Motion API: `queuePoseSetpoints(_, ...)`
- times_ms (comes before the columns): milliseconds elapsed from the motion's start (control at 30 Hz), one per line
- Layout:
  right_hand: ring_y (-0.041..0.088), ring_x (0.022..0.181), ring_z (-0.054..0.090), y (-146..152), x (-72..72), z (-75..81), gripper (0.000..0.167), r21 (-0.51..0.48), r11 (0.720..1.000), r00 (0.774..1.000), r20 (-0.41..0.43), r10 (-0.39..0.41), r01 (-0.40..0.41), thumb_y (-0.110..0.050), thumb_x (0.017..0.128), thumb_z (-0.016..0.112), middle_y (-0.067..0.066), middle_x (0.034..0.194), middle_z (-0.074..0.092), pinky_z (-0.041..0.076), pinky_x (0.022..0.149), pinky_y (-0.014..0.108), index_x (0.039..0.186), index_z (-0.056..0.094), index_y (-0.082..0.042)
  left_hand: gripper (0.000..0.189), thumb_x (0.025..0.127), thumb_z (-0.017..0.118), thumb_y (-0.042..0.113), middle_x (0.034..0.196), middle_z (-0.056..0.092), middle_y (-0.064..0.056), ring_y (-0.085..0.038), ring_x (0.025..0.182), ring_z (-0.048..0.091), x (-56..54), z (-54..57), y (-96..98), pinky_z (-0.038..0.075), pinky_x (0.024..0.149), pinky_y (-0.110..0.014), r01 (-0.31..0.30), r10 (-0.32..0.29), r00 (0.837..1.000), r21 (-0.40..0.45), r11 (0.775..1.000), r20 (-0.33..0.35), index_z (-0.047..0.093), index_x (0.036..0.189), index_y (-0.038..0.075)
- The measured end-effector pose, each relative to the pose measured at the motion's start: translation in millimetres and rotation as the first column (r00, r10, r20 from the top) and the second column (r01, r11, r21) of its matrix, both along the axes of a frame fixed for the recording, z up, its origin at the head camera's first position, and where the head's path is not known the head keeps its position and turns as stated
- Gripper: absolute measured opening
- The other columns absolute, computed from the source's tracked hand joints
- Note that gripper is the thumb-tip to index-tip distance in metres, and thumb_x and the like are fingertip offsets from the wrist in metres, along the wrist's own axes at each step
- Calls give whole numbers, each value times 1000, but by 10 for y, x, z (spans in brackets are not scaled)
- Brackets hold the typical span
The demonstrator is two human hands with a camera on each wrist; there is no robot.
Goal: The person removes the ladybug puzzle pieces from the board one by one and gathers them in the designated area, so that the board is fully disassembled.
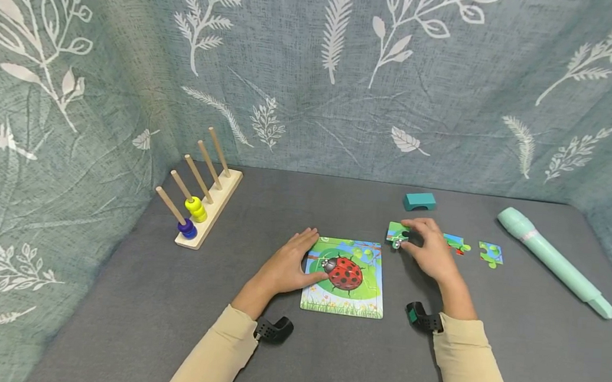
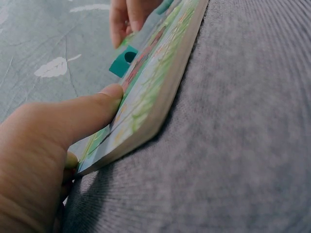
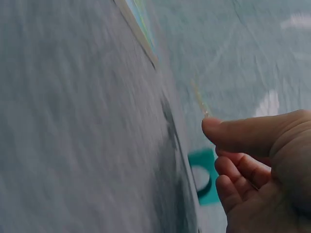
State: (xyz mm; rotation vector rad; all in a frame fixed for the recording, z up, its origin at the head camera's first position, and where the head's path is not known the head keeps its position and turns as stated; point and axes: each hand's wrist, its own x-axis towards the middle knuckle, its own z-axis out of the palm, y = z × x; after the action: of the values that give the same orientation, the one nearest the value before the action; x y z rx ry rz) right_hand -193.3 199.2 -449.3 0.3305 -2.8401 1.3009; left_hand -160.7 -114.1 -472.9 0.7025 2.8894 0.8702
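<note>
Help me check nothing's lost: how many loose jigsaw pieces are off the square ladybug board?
3: a mostly green piece in the right hand, a blue-green-red piece just right of it, and a blue-green piece farther right. The hand may hide others.

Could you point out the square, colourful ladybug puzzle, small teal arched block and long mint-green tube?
Square, colourful ladybug puzzle [image 1: 346, 275]: head view, on its printed red, spotted body.
Small teal arched block [image 1: 419, 199]: head view, on its body above the arch.
Long mint-green tube [image 1: 562, 264]: head view, midway along its shaft.
</note>
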Motion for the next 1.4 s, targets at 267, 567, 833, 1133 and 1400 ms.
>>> queuePoseSetpoints(267,45,126,37,245,-24,-36,43,31,996,997,-23,-79,80,-3,90,60,25,134,41,34,102,62,132,51,4,87,81,70,48,153,33,-13,-24,145,24,2,2,6,21,121,-39,1,-1,1000,2,1000,0,36,146,1)
queuePoseSetpoints(567,47,130,34,296,-47,-66,41,106,987,991,-71,-116,123,0,89,60,28,135,44,21,112,61,129,52,6,88,81,70,48,153,31,-13,-24,145,23,-11,18,8,20,121,-38,0,0,1000,-6,1000,7,34,146,1)
queuePoseSetpoints(833,47,126,36,304,-42,-77,41,148,980,988,-92,-124,136,-2,89,61,29,134,46,32,104,60,128,52,7,88,81,70,48,153,33,-13,-24,144,24,-21,17,3,20,121,-38,5,-5,1000,-5,1000,-4,35,146,0)
queuePoseSetpoints(1133,47,131,33,280,-21,-24,48,110,973,979,-36,-201,203,-9,90,61,29,139,41,28,107,62,134,47,5,87,82,69,48,153,32,-14,-25,145,23,-17,15,-4,21,121,-40,22,-22,1000,-25,999,-16,35,146,1)
queuePoseSetpoints(1400,45,128,38,208,53,73,56,34,991,991,32,-131,130,-13,93,60,29,139,40,37,104,60,141,38,5,79,83,70,41,152,33,-12,-25,143,26,-2,-1,-5,23,120,-41,77,-76,994,17,997,-74,39,144,2)
